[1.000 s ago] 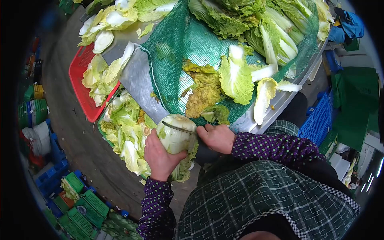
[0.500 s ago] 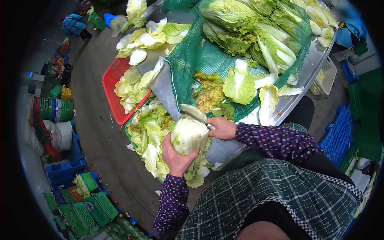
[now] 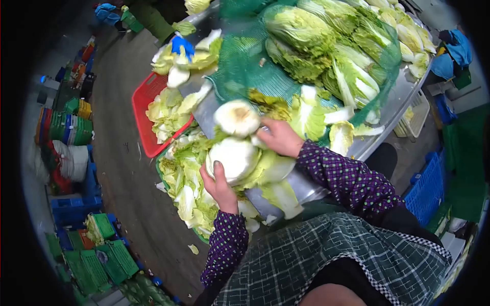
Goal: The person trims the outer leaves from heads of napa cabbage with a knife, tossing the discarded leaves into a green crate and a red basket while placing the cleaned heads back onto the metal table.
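My left hand [image 3: 222,187] is wrapped round the side of a pale napa cabbage [image 3: 232,159], thumb on top. Just beyond that head is a round white cabbage base [image 3: 237,118] with a browned centre. My right hand [image 3: 281,137] is closed beside this base; the knife seen in it earlier is hidden or blurred now. Loose outer leaves [image 3: 282,196] hang out to the right below the cabbage. Under my hands, a heap of trimmed leaves [image 3: 184,186] fills a green-rimmed container.
A green mesh sack [image 3: 240,66] with several whole cabbages [image 3: 301,33] lies on the metal table [image 3: 380,140]. A red basket [image 3: 144,94] of leaves stands left. Another person's blue-gloved hand [image 3: 182,47] is over leaves at the far side. A blue crate [image 3: 426,181] is at right.
The knife blade, visible at the cabbage's end before, no longer shows. A round base has come into view above the cabbage, and outer leaves have spread right. The blue glove has moved nearer.
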`<state>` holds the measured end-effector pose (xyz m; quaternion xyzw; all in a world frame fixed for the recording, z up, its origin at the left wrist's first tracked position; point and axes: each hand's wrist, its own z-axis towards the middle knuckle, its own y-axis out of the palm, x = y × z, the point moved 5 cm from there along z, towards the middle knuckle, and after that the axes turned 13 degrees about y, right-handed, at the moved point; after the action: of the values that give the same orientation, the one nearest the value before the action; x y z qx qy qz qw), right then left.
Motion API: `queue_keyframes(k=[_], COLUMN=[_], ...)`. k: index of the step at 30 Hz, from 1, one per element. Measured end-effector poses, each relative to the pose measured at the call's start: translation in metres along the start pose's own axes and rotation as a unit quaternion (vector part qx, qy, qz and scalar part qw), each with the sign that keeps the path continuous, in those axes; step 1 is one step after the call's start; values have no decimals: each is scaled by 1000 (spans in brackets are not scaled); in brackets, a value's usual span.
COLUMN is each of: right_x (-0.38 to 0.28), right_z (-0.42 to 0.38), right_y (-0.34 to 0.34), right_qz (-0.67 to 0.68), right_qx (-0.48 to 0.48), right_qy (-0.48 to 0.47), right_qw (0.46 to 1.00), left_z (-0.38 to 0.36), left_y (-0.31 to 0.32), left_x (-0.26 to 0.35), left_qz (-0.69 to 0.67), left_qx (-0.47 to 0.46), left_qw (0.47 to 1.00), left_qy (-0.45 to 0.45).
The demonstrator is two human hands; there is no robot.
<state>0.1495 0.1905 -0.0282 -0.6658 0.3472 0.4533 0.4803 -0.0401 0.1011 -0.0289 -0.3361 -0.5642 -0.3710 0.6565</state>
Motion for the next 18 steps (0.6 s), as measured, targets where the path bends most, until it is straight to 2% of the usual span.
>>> queue_keyframes(k=[2, 3, 4, 6, 7, 8, 10, 12, 14, 15, 16, 18], right_x=[4, -21, -39, -36, -20, -8, 26, 16, -34, -39, -36, -23], right_z=[7, -8, -21, -27, -19, -10, -2, -5, -29, -34, -37, -47], right_y=[-15, -14, -3, 19, 18, 15, 4, 3, 11, 20, 28, 28], right_qz=[-113, -95, -138, -120, -31, -34, 17, 1, -77, -75, -48, -21], right_qx=[-34, -32, 105, 28, 45, 40, 16, 13, 41, 21, -10, -23], right_qy=[203, 201, -32, 6, -19, -25, 133, 118, -50, -71, -36, -8], right_qw=[972, 974, 984, 992, 998, 998, 991, 993, 995, 994, 998, 999], left_z=[4, 0, -5, -15, -17, -16, -22, -17, -16, -15, -16, -20], left_y=[-7, -7, -5, 6, 7, 3, -14, -23, -22, -11, -14, -21], left_x=[2, -1, -4, -3, 0, -1, -8, -9, 12, 26, 22, 15], left_qz=[-7, -11, -13, -31, -27, -29, -14, -43, 38, 70, 73, 202], left_qx=[0, -6, -3, -34, -27, -20, -21, -19, -68, -39, -37, -81], left_qw=[1000, 1000, 1000, 998, 999, 999, 998, 998, 997, 997, 997, 973], left_qy=[12, 7, -2, 37, 37, 40, 54, 33, 9, 11, 10, 77])
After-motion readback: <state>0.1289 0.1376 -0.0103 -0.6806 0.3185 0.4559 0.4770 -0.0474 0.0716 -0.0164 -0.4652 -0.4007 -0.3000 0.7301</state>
